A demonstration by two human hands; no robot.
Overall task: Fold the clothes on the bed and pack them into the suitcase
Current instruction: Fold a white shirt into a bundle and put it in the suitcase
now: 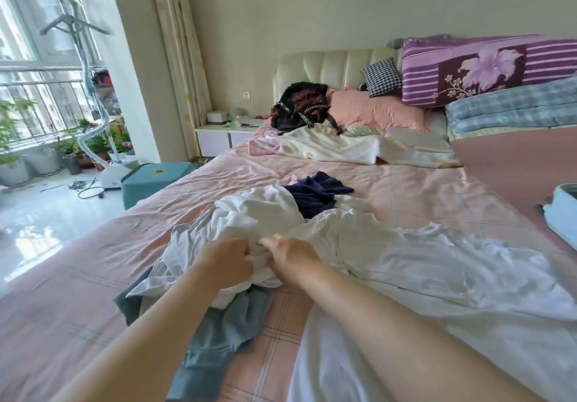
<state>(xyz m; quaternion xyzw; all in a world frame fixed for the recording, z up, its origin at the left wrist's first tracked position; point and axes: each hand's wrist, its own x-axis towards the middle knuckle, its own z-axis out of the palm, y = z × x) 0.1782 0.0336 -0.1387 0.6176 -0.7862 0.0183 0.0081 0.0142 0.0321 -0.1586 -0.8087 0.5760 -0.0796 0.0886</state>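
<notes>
Two hands (225, 260) (292, 256), one white heap (259, 211).

The bed sheet (406, 189) was pink with faint plaid lines, the white garment (259, 211), navy garment (318, 192) and grey-blue garment (212, 339) were plain, the upper quilt (468, 70) was purple with stripes and pale flowers, the lower quilt (515, 111) blue plaid, and the cushion (382, 76) black-and-white checked.

Sunlit window (28, 42) — cream wall (312, 5)
</notes>
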